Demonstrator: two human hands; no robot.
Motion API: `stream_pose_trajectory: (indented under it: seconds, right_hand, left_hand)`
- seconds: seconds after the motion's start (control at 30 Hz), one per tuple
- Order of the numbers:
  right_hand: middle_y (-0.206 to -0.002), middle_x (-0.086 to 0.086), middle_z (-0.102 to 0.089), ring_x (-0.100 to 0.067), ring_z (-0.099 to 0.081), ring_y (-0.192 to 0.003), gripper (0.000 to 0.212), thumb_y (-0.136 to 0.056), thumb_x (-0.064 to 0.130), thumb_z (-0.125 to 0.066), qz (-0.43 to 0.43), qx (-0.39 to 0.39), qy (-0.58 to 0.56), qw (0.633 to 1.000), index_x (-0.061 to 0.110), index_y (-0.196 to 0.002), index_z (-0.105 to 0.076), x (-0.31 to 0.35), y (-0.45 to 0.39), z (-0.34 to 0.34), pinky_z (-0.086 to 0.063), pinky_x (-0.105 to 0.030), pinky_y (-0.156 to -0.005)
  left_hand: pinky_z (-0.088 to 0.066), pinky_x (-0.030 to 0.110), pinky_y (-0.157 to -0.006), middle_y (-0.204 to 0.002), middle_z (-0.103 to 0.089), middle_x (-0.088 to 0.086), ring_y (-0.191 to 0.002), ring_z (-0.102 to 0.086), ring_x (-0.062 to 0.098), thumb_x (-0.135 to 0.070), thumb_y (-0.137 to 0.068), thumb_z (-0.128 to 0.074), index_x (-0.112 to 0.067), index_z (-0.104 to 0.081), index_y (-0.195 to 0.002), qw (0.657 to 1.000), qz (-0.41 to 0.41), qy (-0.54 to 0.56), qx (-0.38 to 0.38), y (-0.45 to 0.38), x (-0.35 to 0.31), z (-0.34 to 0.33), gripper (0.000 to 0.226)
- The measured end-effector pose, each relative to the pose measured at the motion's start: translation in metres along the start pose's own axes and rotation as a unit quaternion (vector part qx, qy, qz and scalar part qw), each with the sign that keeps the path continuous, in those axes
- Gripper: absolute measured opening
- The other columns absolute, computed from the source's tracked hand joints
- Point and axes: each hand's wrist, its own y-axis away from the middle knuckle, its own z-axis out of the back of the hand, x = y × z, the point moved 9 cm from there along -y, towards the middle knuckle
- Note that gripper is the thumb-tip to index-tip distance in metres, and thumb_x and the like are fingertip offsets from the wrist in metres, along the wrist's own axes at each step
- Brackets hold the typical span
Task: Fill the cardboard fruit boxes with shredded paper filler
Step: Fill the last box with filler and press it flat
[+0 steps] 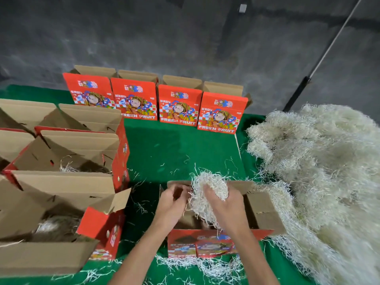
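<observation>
Here, right hand (223, 204) gripping filler clump (207, 188), above open box (265, 210) rim

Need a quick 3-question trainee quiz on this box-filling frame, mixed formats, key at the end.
1. True or false: the red boxes standing along the back number four.
2. Which hand grips the paper wad over the open box? A) left hand B) right hand C) neither
3. Fill in: the big paper pile lies to the person's ____.

Key: 1 true; 2 B; 3 right. The left hand's fingers are curled at the wad's edge; whether they pinch any strands is unclear.
</observation>
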Motion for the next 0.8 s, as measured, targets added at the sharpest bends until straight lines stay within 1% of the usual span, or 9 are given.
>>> stream_pose_trajectory:
  seconds: [0.13,0.2,0.33,0.43,0.47,0.53,0.63,0.73,0.8]
  right_hand:
    - [-0.087,0.008,-0.069,-0.001,-0.064,-0.064,0.07,-0.084,0.072,-0.056,0.018,-0.02,0.084,0.996,0.02,-0.131,-0.057,-0.05,0.024,-0.03,-0.057,-0.025,-0.071]
    - [-0.104,0.008,-0.07,-0.006,-0.067,-0.08,0.076,-0.08,0.077,-0.054,-0.012,-0.043,0.039,0.998,0.022,-0.132,-0.057,-0.048,0.023,-0.022,-0.058,-0.031,-0.083]
    - [-0.099,0.006,-0.066,-0.004,-0.056,-0.066,0.078,-0.078,0.078,-0.057,-0.031,0.016,0.012,0.999,0.025,-0.135,-0.051,-0.048,0.04,-0.05,-0.052,-0.021,-0.069]
    - [-0.136,0.007,-0.057,-0.006,-0.057,-0.115,0.091,-0.077,0.085,-0.05,-0.012,-0.041,0.047,0.998,0.027,-0.146,-0.043,-0.04,0.038,-0.047,-0.044,-0.025,-0.102]
    - [-0.134,0.007,-0.058,0.001,-0.057,-0.112,0.096,-0.076,0.086,-0.051,-0.025,-0.041,0.035,0.998,0.025,-0.148,-0.041,-0.041,0.038,-0.044,-0.042,-0.021,-0.101]
    - [-0.091,0.002,-0.07,0.004,-0.065,-0.079,0.11,-0.073,0.084,-0.059,-0.099,0.029,-0.047,0.994,0.008,-0.149,-0.037,-0.054,0.034,-0.048,-0.05,-0.01,-0.058]
    - [-0.07,-0.016,-0.06,-0.033,-0.071,-0.074,0.131,-0.064,0.087,-0.066,-0.155,0.092,-0.096,0.979,-0.021,-0.128,-0.03,-0.077,0.028,-0.04,-0.042,-0.008,-0.051]
    - [-0.086,-0.029,-0.07,-0.028,-0.07,-0.084,0.112,-0.063,0.084,-0.068,-0.137,0.053,-0.063,0.987,-0.012,-0.115,-0.045,-0.091,0.016,-0.006,-0.037,-0.005,-0.038]
    - [-0.08,-0.023,-0.072,-0.025,-0.069,-0.085,0.113,-0.068,0.082,-0.065,-0.133,0.054,-0.036,0.989,-0.012,-0.128,-0.046,-0.094,0.009,0.009,-0.04,-0.003,-0.038]
  left_hand:
    - [-0.036,0.03,-0.106,-0.119,-0.048,-0.028,-0.115,-0.04,-0.017,-0.006,-0.086,-0.071,-0.051,-0.045,-0.122,0.975,-0.104,-0.193,0.031,0.003,0.003,-0.005,0.063]
    - [-0.033,0.033,-0.109,-0.127,-0.04,-0.02,-0.121,-0.034,-0.003,0.0,-0.083,-0.073,-0.055,-0.039,-0.133,0.964,-0.104,-0.242,0.045,0.0,0.005,-0.006,0.083]
    - [-0.01,0.05,-0.123,-0.158,-0.01,-0.014,-0.152,-0.002,0.015,0.014,-0.076,-0.063,-0.056,-0.036,-0.142,0.934,-0.117,-0.337,0.039,-0.014,0.0,0.009,0.1]
    - [0.01,0.043,-0.118,-0.163,0.024,-0.015,-0.15,0.02,0.014,0.02,-0.073,-0.056,-0.065,-0.003,-0.148,0.874,-0.153,-0.454,0.085,-0.018,0.012,0.012,0.125]
    - [0.017,0.042,-0.117,-0.162,0.027,-0.008,-0.151,0.022,0.019,0.016,-0.074,-0.06,-0.062,0.008,-0.149,0.845,-0.172,-0.497,0.099,-0.016,0.018,0.008,0.127]
    - [0.026,0.041,-0.115,-0.161,0.03,-0.003,-0.15,0.025,0.02,0.005,-0.075,-0.071,-0.058,0.018,-0.149,0.829,-0.177,-0.516,0.121,-0.016,0.028,0.006,0.131]
    - [0.029,0.038,-0.112,-0.158,0.029,-0.01,-0.149,0.026,0.014,-0.021,-0.076,-0.078,-0.062,0.02,-0.145,0.835,-0.15,-0.506,0.154,-0.019,0.035,0.005,0.127]
    - [0.017,0.045,-0.117,-0.162,0.006,-0.019,-0.151,0.016,0.009,-0.083,-0.076,-0.056,-0.067,-0.004,-0.147,0.886,-0.122,-0.417,0.16,-0.013,0.019,0.008,0.089]
    - [0.002,0.039,-0.119,-0.156,-0.024,-0.019,-0.15,-0.001,0.002,-0.09,-0.078,-0.043,-0.056,-0.039,-0.143,0.922,-0.132,-0.339,0.132,-0.01,-0.008,0.015,0.074]
